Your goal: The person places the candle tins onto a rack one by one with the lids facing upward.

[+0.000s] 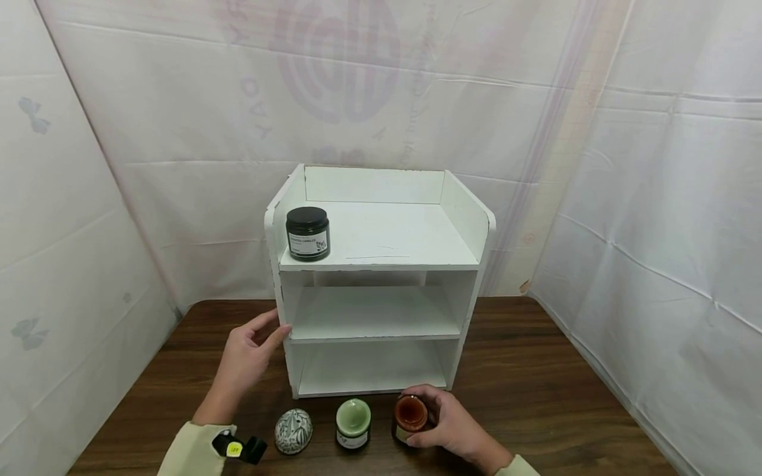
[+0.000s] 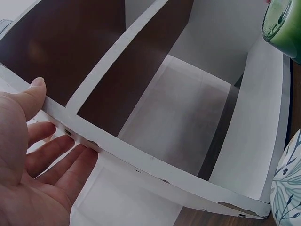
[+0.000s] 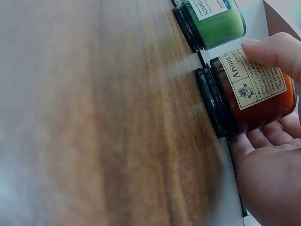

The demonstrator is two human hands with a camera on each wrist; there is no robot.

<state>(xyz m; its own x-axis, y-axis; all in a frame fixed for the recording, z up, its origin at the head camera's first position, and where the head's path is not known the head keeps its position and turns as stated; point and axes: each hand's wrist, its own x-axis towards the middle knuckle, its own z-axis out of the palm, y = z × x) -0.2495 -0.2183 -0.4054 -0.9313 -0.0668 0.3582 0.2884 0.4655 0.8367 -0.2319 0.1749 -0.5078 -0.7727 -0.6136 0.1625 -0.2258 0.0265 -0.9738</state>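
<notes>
A dark brown wooden table (image 1: pixel 536 396) carried the work, closed in on three sides by creased white sheets (image 1: pixel 655 198) hung as walls. At the back of the table, just beyond both hands, stood a white shelf unit (image 1: pixel 381 238) with three tiers, its open fronts facing the person.

The right hand (image 1: pixel 452 426) wrapped around an orange candle jar (image 1: pixel 410 416), thumb across the label and fingers curled behind the glass, as the right wrist view showed. The jar stood upright on the table, long axis vertical, open mouth up, its label turned toward the palm. It sat inside the grip, on the thumb side of the hand, just in front of the shelf unit's bottom tier.

Beside that hand, further to its thumb side, a green candle jar (image 1: pixel 353 423) stood upright, near the orange one but apart from it. Beyond that lay a patterned egg-shaped ornament (image 1: pixel 294 431).

The left hand (image 1: pixel 247 360) was spread wide and held nothing; its fingertips touched the front left edge of the shelf unit at the middle tier, thumb over the edge and fingers against the outer side. Above that hand, on the top tier, a black-lidded jar (image 1: pixel 307 233) stood upright.
</notes>
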